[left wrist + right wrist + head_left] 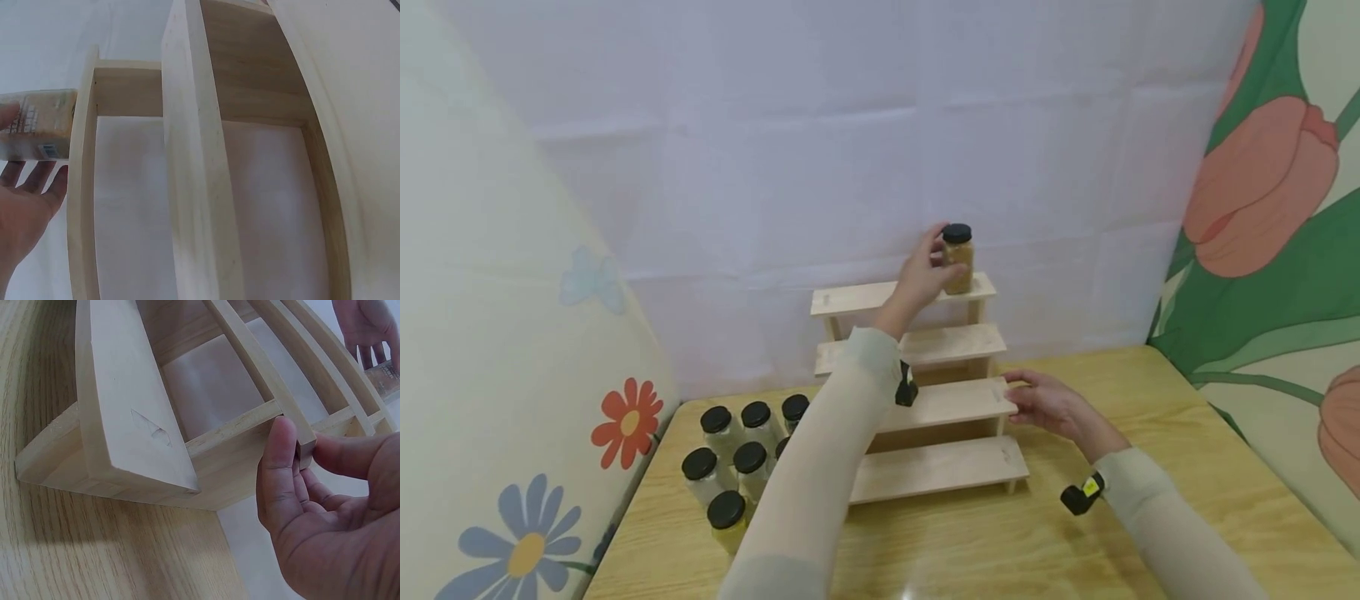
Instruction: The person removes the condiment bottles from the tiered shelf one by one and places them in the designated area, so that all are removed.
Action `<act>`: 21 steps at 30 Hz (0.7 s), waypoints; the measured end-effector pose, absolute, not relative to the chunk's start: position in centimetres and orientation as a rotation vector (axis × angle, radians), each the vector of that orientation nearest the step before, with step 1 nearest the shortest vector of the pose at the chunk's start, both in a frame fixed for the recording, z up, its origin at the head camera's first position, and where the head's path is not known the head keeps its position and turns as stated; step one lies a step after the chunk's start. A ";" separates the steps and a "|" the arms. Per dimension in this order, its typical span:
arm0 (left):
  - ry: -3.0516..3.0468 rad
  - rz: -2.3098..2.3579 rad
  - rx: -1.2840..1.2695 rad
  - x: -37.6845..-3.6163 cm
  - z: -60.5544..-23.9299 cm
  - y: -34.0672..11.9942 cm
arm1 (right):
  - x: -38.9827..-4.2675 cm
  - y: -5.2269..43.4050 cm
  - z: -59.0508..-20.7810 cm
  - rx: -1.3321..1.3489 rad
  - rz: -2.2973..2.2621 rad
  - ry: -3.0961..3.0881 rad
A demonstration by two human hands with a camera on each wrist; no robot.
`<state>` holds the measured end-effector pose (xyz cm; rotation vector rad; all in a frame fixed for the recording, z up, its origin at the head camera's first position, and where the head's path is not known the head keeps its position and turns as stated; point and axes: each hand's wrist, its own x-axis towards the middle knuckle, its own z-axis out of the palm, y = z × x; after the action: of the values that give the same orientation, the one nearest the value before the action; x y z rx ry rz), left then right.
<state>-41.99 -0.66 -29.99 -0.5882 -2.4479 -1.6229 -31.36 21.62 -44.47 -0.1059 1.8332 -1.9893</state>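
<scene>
At the right end of the top step of a pale wooden four-step rack (940, 471) stands a square glass jar (958, 262) with a black lid and yellowish-brown contents. My left hand (919, 277) grips this jar from its left side, thumb in front and fingers behind. In the left wrist view the jar (55, 122) has its base against the top board, with the fingers below it and the thumb above. Lower down, my right hand (1051, 406) pinches the right end of the second step from the bottom; the right wrist view shows thumb and fingers on that board's corner (305, 450).
Several black-lidded glass jars (750, 458) stand together left of the rack, some partly hidden by the left sleeve (812, 467). The wood-grain table (970, 550) meets a white cloth backdrop (775, 167) behind and flower-printed panels on both sides.
</scene>
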 end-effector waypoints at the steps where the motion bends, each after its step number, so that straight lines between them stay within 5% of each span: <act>1: -2.442 -1.624 -0.574 -42.0 -30.0 -0.7 | -31.4 21.6 -44.5 -0.107 -1.989 1.831; 21: -2.401 -1.526 -0.569 -39.2 -26.8 -3.5 | -32.2 21.8 -44.4 -0.162 -1.947 1.823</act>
<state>-39.16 -3.53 -26.76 -0.5689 -2.4011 -1.5258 -32.16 21.83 -44.41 -0.1622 1.8233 -1.9471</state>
